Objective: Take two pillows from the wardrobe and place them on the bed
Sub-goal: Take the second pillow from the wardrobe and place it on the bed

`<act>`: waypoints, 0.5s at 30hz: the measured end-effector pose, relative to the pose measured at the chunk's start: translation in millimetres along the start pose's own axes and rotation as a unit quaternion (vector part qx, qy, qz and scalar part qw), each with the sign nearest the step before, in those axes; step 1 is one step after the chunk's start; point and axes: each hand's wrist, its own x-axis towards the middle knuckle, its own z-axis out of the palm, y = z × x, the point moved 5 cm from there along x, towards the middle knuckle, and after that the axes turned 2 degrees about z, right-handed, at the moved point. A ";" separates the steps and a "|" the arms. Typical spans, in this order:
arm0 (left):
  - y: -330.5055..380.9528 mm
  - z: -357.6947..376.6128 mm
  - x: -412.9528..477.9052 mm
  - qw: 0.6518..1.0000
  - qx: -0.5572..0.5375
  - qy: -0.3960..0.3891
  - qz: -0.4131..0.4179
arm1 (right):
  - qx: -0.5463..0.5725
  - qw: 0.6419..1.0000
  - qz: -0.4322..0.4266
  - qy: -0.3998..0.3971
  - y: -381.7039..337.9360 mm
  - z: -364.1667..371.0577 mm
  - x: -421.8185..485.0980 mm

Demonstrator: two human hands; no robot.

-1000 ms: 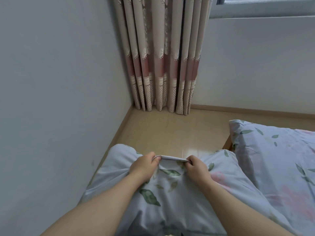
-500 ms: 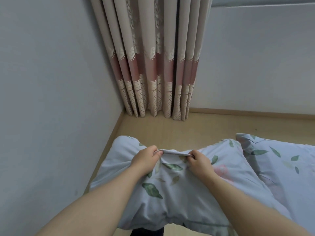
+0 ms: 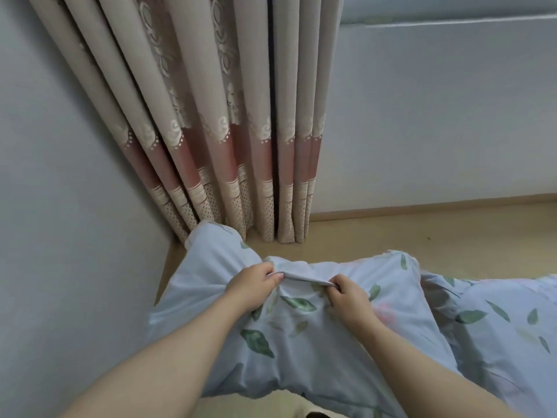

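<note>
I hold a pale blue pillow printed with green leaves in front of me, above the floor. My left hand and my right hand each pinch a fold of its cover near the upper edge, close together. A second pillow in the same fabric lies to the right, partly behind the first. The bed under it is hidden, and the wardrobe is out of view.
A beige and pink pleated curtain hangs in the corner ahead. A grey wall runs close along my left and a white wall stands ahead on the right. Light wooden floor lies between.
The held pillow has risen and moved forward toward the curtain, and the view has closed in on the corner. Both hands keep the same pinch on the cover.
</note>
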 end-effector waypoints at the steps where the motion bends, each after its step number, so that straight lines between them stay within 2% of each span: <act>1: 5.4 -2.0 17.3 1.000 0.004 -0.006 0.005 | 0.002 1.000 0.008 0.005 -0.7 -5.5 14.1; 9: 82.1 -2.9 169.2 0.996 0.070 -0.018 0.054 | 0.017 0.998 0.042 0.042 17.5 -75.0 146.4; 15: 177.8 13.0 281.2 0.986 0.121 -0.046 0.105 | 0.051 0.994 0.074 0.067 48.1 -160.5 234.5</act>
